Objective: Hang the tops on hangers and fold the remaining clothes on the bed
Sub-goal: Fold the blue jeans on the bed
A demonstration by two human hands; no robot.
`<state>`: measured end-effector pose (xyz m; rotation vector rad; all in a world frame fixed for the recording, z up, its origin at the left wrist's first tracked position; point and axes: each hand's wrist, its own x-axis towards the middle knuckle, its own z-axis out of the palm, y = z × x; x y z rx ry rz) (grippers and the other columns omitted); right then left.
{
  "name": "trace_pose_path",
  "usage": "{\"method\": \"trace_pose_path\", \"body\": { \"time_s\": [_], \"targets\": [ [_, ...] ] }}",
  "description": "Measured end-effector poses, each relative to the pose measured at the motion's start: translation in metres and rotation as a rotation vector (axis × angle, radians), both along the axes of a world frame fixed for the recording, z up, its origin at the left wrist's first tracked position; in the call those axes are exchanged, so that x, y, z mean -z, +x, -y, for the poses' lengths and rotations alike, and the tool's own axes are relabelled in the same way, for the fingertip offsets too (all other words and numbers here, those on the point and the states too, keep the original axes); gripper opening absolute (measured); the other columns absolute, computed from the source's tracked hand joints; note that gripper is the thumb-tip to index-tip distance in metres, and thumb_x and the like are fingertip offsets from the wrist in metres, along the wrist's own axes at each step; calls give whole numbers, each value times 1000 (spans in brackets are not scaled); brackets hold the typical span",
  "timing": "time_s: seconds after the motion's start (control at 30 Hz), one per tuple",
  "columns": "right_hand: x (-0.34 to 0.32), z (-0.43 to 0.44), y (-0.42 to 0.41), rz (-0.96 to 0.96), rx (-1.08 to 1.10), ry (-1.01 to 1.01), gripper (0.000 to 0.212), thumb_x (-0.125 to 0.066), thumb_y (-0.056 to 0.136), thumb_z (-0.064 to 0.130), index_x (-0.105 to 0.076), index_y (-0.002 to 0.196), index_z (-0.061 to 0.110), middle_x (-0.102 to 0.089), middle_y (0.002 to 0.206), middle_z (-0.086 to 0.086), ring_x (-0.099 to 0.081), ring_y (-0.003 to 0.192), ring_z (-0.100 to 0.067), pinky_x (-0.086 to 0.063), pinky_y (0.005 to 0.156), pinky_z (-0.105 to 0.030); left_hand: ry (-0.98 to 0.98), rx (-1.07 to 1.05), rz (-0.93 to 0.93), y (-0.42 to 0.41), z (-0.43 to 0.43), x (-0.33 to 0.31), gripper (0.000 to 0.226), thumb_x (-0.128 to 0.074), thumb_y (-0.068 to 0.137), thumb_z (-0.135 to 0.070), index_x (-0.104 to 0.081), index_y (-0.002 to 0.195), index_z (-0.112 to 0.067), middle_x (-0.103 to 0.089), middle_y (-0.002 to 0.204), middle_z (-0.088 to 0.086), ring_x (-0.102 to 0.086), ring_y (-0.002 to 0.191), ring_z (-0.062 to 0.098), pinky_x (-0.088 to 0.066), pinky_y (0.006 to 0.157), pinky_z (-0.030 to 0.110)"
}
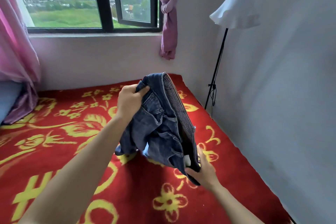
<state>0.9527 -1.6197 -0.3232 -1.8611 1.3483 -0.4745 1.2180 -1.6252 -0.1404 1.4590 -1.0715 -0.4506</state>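
A pair of dark blue jeans (160,125) hangs bunched in the air above the bed (63,151), which is covered by a red blanket with yellow flowers. My left hand (130,101) grips the waistband at the upper end, thumb on top of the denim. Lower and to the right, my right hand (203,168) pinches the other end of the waistband, near a white label. The striped inner lining of the waistband faces right. The legs droop and touch the blanket under my left forearm.
A floor lamp (234,11) with a white shade stands at the bed's far right corner against the wall. Pink curtains (16,56) hang left of the window, and a knotted one (169,16) hangs at its right. A blue pillow (7,96) lies at far left.
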Motion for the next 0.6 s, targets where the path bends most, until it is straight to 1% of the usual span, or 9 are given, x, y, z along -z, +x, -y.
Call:
{"method": "trace_pose_path", "body": {
  "time_s": [0.1,0.17,0.23,0.33,0.37,0.43,0.47,0.53,0.6],
  "targets": [
    [-2,-3,14,-6,-12,-132,93,-69,81,34,-7,150,22,-33,143,3,-45,125,-20,-42,83,-26,-52,-22,-19,6,-2,-12,42,-64,73,-41,-56,58,-2,-53,61,8,-45,60,19,-37,59,37],
    [-2,-4,28,-10,-4,-282,83,-66,84,28,-15,148,20,-36,142,-4,-48,122,-23,-49,85,-32,-96,-40,-41,16,-6,-19,52,-63,71,-43,-57,67,8,-56,65,14,-47,61,21,-40,58,40],
    [-6,3,41,-28,63,-333,72,-61,86,24,-23,147,20,-40,139,-5,-50,117,-24,-50,78,-30,-112,-75,-55,27,-11,-26,55,-63,72,-42,-57,71,13,-55,66,13,-47,62,21,-37,60,38],
    [-24,22,51,-4,206,-279,44,-57,88,20,-48,131,17,-57,119,-3,-57,102,-23,-36,58,-15,-151,-120,-78,39,-24,-35,51,-65,74,-39,-59,72,12,-57,68,13,-48,64,21,-38,62,36],
    [-39,29,53,-11,238,-273,33,-55,88,17,-55,122,15,-63,108,-4,-60,95,-24,-31,52,-16,-165,-141,-83,44,-30,-39,47,-67,77,-35,-60,73,12,-58,70,13,-48,65,21,-38,63,36],
    [-76,45,58,-90,267,-354,25,-52,90,14,-60,113,15,-68,95,-6,-62,82,-26,-29,46,-21,-186,-203,-103,59,-45,-45,38,-68,81,-30,-62,72,7,-58,72,11,-47,67,20,-37,63,34],
    [-98,53,61,-131,267,-416,24,-51,90,15,-60,113,15,-69,94,-8,-61,79,-28,-31,48,-26,-205,-230,-132,68,-52,-48,37,-69,78,-34,-63,70,1,-58,72,10,-47,69,19,-37,64,34],
    [-148,73,68,-155,253,-564,24,-51,91,18,-59,113,14,-68,98,-13,-63,88,-33,-39,60,-30,-248,-278,-198,85,-69,-58,33,-70,74,-38,-60,64,-9,-60,64,-2,-47,69,17,-39,63,31],
    [-201,93,75,-122,245,-724,23,-50,91,20,-59,111,12,-67,102,-15,-62,94,-36,-39,66,-33,-302,-293,-260,94,-85,-68,24,-68,82,-26,-63,61,-16,-61,55,-16,-51,68,15,-43,64,29]
  ]
}}
